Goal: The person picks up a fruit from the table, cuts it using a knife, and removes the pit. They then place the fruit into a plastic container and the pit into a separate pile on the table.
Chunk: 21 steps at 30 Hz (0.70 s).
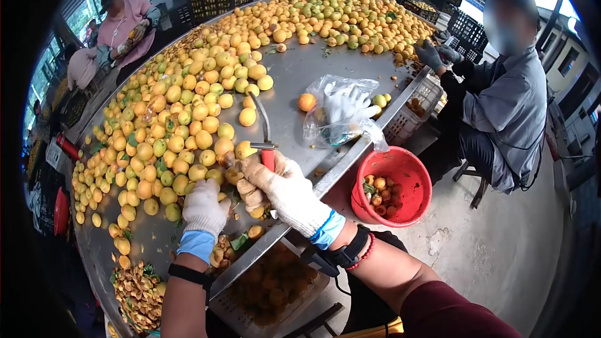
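A pile of round yellow-orange fruit that look like apricots (181, 112) covers much of the metal table (294, 78). My right hand (278, 188), in a white knit glove with worn brown fingers, is closed around the red handle of a curved knife (267, 122). Its thin blade points up and away over the table. Beside the knife, a fruit (245, 149) is close to my right fingers. My left hand (205, 206), also in a white glove, rests at the pile's near edge. Its fingers reach down onto the fruit and their tips are partly hidden.
Brown scraps (141, 294) heap at the near left. A plastic bag with white gloves (347, 106) lies near the table's raised edge. A red bucket (416, 178) holding fruit stands on the floor. A co-worker (510, 97) sits at right by a crate (404, 126); another person (125, 28) sits far left.
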Motion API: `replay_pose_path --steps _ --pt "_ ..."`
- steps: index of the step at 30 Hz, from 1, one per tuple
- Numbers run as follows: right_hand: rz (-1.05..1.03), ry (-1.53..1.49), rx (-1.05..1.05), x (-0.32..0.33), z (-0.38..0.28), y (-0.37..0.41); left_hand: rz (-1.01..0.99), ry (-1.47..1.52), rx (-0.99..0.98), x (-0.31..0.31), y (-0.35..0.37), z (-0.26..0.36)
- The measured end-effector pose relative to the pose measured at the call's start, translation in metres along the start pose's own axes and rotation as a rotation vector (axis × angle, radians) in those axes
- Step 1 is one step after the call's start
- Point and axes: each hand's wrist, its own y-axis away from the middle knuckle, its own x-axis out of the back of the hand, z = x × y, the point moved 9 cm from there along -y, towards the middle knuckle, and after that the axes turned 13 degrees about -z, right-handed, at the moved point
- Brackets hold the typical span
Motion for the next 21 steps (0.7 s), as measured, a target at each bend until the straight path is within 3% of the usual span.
replay_pose_path --steps 2,4,5,7,8,11,15,18,21 --pt "-0.021 0.092 -0.025 -0.010 -0.009 0.005 0.276 0.270 -0.222 0.015 0.023 -0.010" --pt "-0.031 0.050 -0.022 -0.012 -0.004 0.004 -0.081 1.245 -0.052 0.005 0.039 -0.023" --pt "0.018 -0.004 -0.081 -0.018 -0.006 0.010 -0.071 1.235 -0.065 0.028 0.063 -0.017" --pt "-0.024 -0.062 -0.058 -0.015 -0.007 0.005 -0.024 1.735 -0.235 0.064 0.118 0.007" --pt "-0.069 -0.131 -0.066 -0.024 0.002 0.003 -0.083 1.819 -0.276 0.059 0.132 0.009" --pt "-0.160 -0.265 -0.053 -0.055 0.003 0.004 -0.106 2.053 0.100 0.032 0.172 0.011" --pt "-0.268 -0.405 0.048 -0.094 -0.002 0.015 0.006 2.167 -0.021 0.015 0.191 0.008" --pt "-0.305 -0.419 0.020 -0.126 0.014 0.022 0.041 2.125 0.067 0.010 0.206 -0.001" --pt "-0.270 -0.165 -0.021 -0.148 0.039 0.025 0.076 2.180 0.163 -0.004 0.210 -0.012"
